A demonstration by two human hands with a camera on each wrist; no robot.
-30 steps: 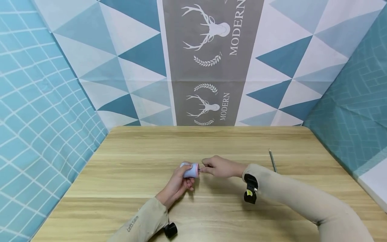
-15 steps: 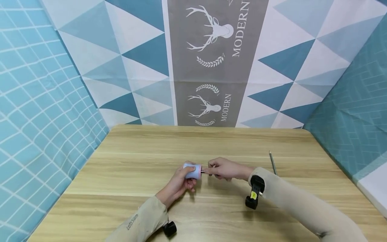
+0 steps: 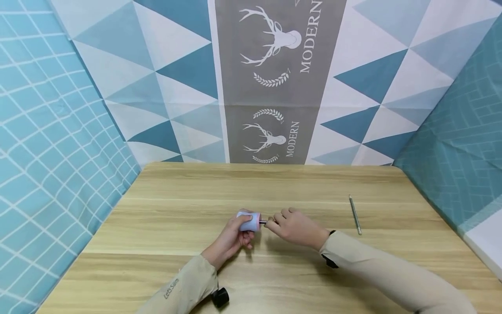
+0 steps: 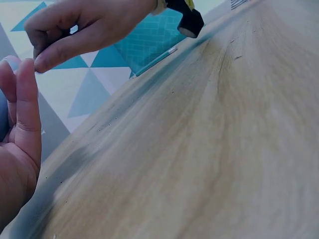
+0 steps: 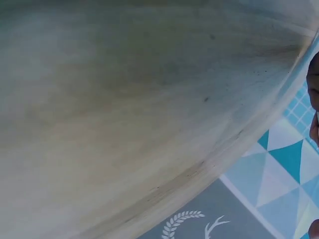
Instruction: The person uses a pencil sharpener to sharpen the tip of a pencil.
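Observation:
In the head view my left hand (image 3: 229, 240) grips a small light-blue cylinder (image 3: 247, 222) with a pink rim, its thumb on top. The cylinder lies sideways, pink end to the right. From that end sticks a thin dark rod (image 3: 263, 222), too small to identify. My right hand (image 3: 296, 227) pinches the rod's outer end, its back turned up. The left wrist view catches the left fingers (image 4: 27, 109) at the left edge and the right hand (image 4: 89, 30) above them. Only bits of fingers (image 5: 313, 84) show at the right wrist view's edge.
A dark pencil (image 3: 354, 214) lies on the wooden table (image 3: 176, 209), to the right of and beyond the right hand. Patterned sheets (image 3: 274, 91) rise behind the table and on both sides. A black wrist camera (image 3: 220, 298) hangs under the left sleeve.
My right hand has rolled over, so its back now faces up and its wrist camera is mostly hidden. More of the rod shows than a second ago. The left hand keeps its grip on the cylinder.

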